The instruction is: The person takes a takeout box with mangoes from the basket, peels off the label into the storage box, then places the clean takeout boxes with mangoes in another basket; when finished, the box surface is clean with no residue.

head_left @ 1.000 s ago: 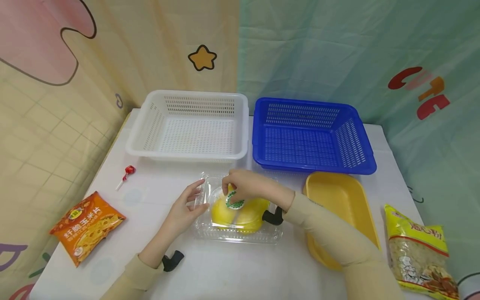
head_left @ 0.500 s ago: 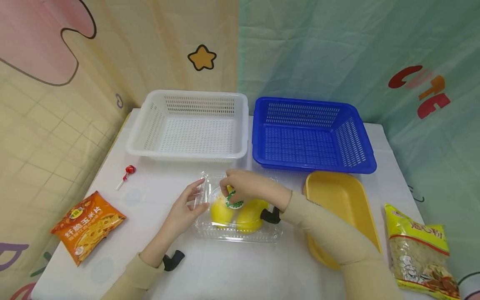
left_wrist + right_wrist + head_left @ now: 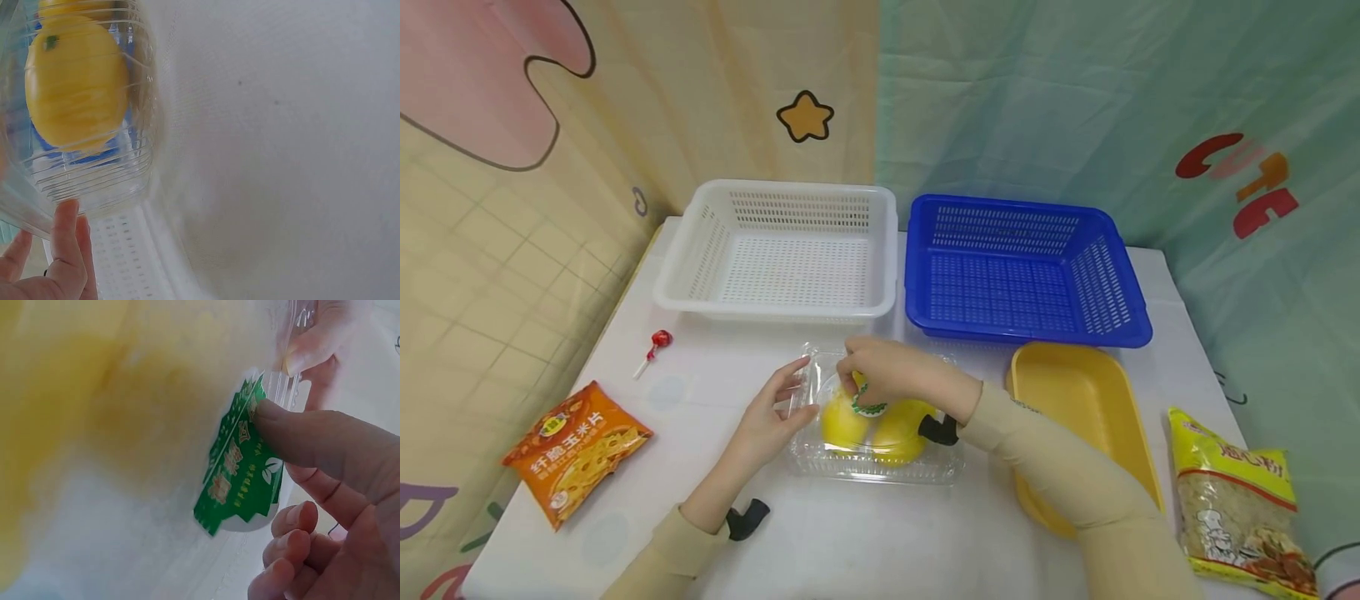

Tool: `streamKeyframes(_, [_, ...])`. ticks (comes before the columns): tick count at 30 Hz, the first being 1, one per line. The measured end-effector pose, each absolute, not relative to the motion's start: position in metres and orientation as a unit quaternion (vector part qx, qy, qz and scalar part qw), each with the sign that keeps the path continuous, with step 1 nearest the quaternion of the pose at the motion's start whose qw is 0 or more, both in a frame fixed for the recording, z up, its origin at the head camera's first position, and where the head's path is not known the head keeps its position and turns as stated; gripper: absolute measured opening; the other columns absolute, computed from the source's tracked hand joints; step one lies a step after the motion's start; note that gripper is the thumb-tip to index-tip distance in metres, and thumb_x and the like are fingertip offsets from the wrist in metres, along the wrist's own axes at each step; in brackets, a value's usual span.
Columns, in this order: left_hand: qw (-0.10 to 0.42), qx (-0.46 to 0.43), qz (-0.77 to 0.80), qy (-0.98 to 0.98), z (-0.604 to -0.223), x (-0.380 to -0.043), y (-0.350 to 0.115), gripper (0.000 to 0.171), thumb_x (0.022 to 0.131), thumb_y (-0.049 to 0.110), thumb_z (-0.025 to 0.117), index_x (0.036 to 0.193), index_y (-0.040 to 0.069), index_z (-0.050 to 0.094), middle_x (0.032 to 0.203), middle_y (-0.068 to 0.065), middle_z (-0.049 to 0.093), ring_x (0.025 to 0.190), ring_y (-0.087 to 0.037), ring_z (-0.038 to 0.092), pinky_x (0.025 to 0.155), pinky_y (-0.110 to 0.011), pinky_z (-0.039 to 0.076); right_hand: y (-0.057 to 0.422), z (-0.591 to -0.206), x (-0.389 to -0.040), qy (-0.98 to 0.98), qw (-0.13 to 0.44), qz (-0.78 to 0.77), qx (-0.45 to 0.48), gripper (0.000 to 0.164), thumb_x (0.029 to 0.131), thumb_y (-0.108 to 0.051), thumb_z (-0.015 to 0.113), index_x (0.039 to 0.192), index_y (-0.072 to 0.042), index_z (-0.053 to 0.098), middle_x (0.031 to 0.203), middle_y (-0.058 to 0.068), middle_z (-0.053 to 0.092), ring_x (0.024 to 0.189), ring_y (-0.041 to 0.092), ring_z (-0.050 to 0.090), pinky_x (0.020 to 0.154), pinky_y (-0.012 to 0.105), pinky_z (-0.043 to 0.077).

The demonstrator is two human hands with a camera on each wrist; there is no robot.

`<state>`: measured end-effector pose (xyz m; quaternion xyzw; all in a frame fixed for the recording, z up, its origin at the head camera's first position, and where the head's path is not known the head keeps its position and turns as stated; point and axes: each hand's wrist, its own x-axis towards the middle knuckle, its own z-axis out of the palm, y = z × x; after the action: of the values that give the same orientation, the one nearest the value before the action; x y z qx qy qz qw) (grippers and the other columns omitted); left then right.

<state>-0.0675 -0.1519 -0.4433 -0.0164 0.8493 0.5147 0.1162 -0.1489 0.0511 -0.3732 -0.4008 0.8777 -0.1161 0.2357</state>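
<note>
A clear plastic clamshell box (image 3: 887, 473) lies on the white table with yellow fruit (image 3: 846, 422) inside; one fruit (image 3: 76, 84) shows a small green spot in the left wrist view. My left hand (image 3: 767, 425) holds the box's left edge, thumb and fingers set apart along it. My right hand (image 3: 891, 371) reaches over the lid and pinches a green and white sticker (image 3: 234, 462) between thumb and fingers. The sticker's upper part sits under the thumb, and its lower edge shows white. How much of it still adheres cannot be told.
Behind the box stand a white basket (image 3: 775, 312) and a blue basket (image 3: 1030, 333). To the right are a yellow tray (image 3: 1086, 408) and a yellow-topped food bag (image 3: 1236, 508). An orange snack bag (image 3: 577, 454) and a red lollipop (image 3: 660, 339) lie at left.
My right hand has shifted slightly left over the lid, still at the sticker. The glare on the lid has moved, so the fruit shows more distinctly. My left hand stays in place.
</note>
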Motion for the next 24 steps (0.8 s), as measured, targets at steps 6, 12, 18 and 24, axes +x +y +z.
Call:
streamKeyframes(6, [0.120, -0.023, 0.519, 0.846, -0.443, -0.068, -0.152, 0.070, 0.090, 0.011, 0.068, 0.151, 0.024, 0.036, 0.148, -0.023, 0.044, 0.131, -0.043, 0.049, 0.102, -0.050, 0.050, 0.055, -0.372, -0.151, 0.879, 0.208, -0.135, -0.406, 0.011, 0.085, -0.017, 0.076, 0.080, -0.017, 0.067, 0.089, 0.003, 0.055, 0.083, 0.016, 0.052, 0.073, 0.025, 0.047])
streamKeyframes(12, [0.117, -0.025, 0.522, 0.844, -0.444, -0.069, -0.151, 0.069, 0.090, 0.010, 0.068, 0.150, 0.022, 0.037, 0.146, -0.024, 0.045, 0.130, -0.044, 0.049, 0.103, -0.051, 0.049, 0.072, -0.371, -0.159, 0.862, 0.224, -0.200, -0.408, 0.009, 0.088, -0.016, 0.071, 0.080, -0.015, 0.067, 0.083, -0.001, 0.050, 0.080, 0.014, 0.048, 0.069, 0.022, 0.041])
streamKeyframes(18, [0.117, -0.024, 0.522, 0.845, -0.445, -0.069, -0.150, 0.070, 0.089, 0.010, 0.069, 0.150, 0.022, 0.037, 0.146, -0.023, 0.046, 0.130, -0.043, 0.049, 0.104, -0.052, 0.048, 0.120, -0.362, -0.161, 0.850, 0.229, -0.322, -0.348, 0.009, 0.088, -0.020, 0.071, 0.083, -0.016, 0.065, 0.079, -0.003, 0.046, 0.076, 0.013, 0.045, 0.066, 0.022, 0.035])
streamKeyframes(24, [0.117, -0.022, 0.519, 0.846, -0.443, -0.068, -0.152, 0.070, 0.090, 0.010, 0.069, 0.151, 0.022, 0.037, 0.147, -0.023, 0.045, 0.131, -0.044, 0.048, 0.104, -0.052, 0.048, 0.198, -0.354, -0.144, 0.874, 0.210, -0.382, -0.215, 0.011, 0.089, -0.022, 0.072, 0.090, -0.011, 0.068, 0.083, 0.000, 0.052, 0.079, 0.015, 0.048, 0.065, 0.021, 0.040])
